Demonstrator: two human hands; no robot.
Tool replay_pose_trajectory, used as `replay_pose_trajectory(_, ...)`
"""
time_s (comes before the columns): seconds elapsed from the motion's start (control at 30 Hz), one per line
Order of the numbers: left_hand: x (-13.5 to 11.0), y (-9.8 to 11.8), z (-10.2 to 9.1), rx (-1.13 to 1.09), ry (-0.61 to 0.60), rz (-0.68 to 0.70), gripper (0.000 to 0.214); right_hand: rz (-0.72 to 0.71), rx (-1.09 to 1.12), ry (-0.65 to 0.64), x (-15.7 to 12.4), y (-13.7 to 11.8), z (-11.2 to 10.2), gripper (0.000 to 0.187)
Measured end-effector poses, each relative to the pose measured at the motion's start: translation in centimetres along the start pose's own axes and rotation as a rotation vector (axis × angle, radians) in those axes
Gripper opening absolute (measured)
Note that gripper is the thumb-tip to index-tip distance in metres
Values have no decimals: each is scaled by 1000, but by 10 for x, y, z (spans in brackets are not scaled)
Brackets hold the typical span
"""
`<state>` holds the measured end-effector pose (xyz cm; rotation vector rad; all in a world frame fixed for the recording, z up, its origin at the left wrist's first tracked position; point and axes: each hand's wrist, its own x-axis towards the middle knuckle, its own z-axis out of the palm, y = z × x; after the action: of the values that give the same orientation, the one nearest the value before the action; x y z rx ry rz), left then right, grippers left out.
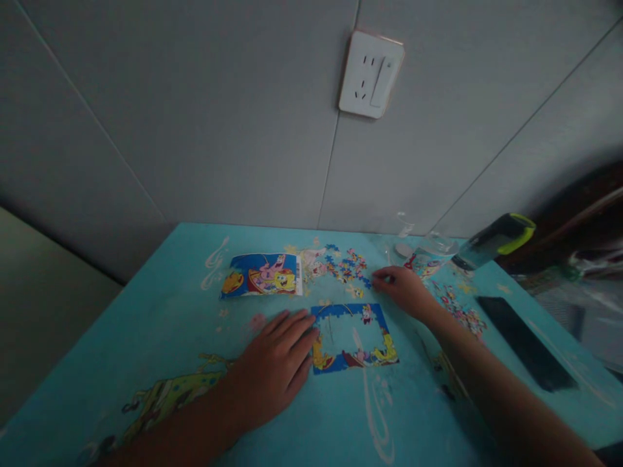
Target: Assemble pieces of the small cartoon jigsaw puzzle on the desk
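My left hand (pixel 275 363) lies flat on the blue cartoon tablecloth (pixel 160 324), fingers stretched out and touching the left edge of a partly built jigsaw frame (pixel 354 337) whose middle is bare. My right hand (pixel 403 288) reaches to the edge of a loose pile of small puzzle pieces (pixel 343 266), fingers curled in a pinch; what it pinches is too small to make out. A printed reference picture (pixel 263 275) lies to the left of the pile.
A clear plastic tube (pixel 433 250) with more pieces lies at the back right, beside a dark bottle with a yellow-green cap (pixel 496 239). A black phone (pixel 523 340) lies at the right. A wall with a socket (pixel 370 74) stands behind the table.
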<state>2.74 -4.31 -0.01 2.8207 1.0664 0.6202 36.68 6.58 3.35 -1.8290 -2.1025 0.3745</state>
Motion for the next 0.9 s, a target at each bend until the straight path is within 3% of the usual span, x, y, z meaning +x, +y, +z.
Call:
replay_pose_trajectory(0.23, 1, 2, -2, -16, 0, -11, 41, 71, -84, 10, 52, -9, 9, 31)
replay_pose_trajectory(0.37, 2, 3, -4, -14, -1, -15, 40, 154, -104, 13, 68, -11, 16, 30)
replay_pose_trajectory(0.67, 2, 3, -2, -18, 0, -11, 40, 162, -9, -6, 71, -9, 14, 16)
replay_pose_trajectory(0.9, 2, 4, -4, -26, 14, -18, 39, 118, 208, 67, 57, -12, 8, 27)
